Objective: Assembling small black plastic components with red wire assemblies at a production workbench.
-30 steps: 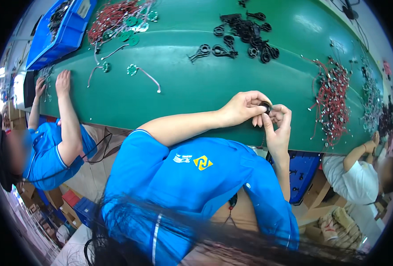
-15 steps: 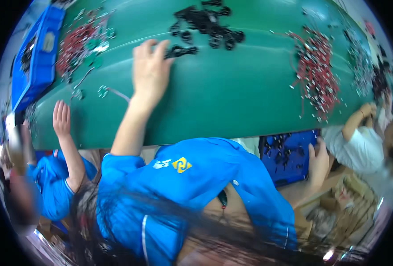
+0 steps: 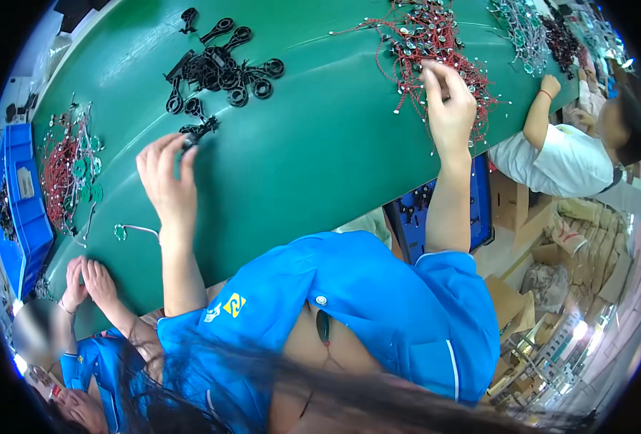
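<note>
- Left hand [image 3: 167, 177]: thumb and fingertips clamped on a black part [image 3: 201, 131]; pile of black pieces [image 3: 219, 70] just beyond.
- Right hand [image 3: 451, 112]: fingertips at red wires [image 3: 425, 37]; whether gripping, cannot be told.

Long green-topped workbench [image 3: 298, 159], running diagonally across the upper field, with a soft sheen along its top. At right, beyond the near edge: brown cardboard box [image 3: 505, 296] and brown packing material [image 3: 599, 242], stacked in folds. Lower right: metal racking [image 3: 545, 354] beside a bright white light [image 3: 579, 330], near a pale lined surface [image 3: 617, 343], floor or wall unclear.
</note>
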Demonstrator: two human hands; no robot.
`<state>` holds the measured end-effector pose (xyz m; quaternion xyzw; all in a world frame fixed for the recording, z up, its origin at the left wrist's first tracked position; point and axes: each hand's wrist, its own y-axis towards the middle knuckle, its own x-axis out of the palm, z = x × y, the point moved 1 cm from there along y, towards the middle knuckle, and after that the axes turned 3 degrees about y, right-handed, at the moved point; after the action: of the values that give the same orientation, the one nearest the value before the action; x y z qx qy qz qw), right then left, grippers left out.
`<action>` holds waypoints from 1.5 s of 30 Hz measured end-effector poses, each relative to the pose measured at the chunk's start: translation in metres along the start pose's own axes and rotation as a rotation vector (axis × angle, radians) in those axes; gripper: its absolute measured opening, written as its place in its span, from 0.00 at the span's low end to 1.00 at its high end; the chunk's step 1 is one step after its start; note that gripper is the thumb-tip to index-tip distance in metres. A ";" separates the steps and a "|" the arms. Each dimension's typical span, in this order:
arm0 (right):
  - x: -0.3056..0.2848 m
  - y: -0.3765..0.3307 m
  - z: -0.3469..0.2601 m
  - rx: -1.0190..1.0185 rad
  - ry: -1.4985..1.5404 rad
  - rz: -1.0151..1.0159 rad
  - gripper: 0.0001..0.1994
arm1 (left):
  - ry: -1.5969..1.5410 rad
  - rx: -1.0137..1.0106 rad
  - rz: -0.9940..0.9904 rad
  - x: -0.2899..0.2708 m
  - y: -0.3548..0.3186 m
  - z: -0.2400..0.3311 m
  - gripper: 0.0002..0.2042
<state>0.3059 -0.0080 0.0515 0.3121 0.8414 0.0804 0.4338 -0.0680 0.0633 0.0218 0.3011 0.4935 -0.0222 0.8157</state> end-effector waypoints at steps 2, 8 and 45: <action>0.015 0.024 0.005 -0.126 -0.027 0.068 0.06 | -0.117 0.028 0.011 0.003 -0.002 0.019 0.11; 0.061 0.067 0.028 -0.388 -0.482 0.024 0.05 | -0.841 -0.218 -0.285 0.035 -0.016 0.065 0.10; 0.075 -0.108 -0.085 0.430 0.853 -0.758 0.04 | -1.348 -0.531 -0.345 0.053 -0.041 0.080 0.14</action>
<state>0.1579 -0.0377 0.0090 0.0119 0.9909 -0.1333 -0.0156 0.0091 0.0028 -0.0146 -0.0670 -0.0848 -0.2098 0.9718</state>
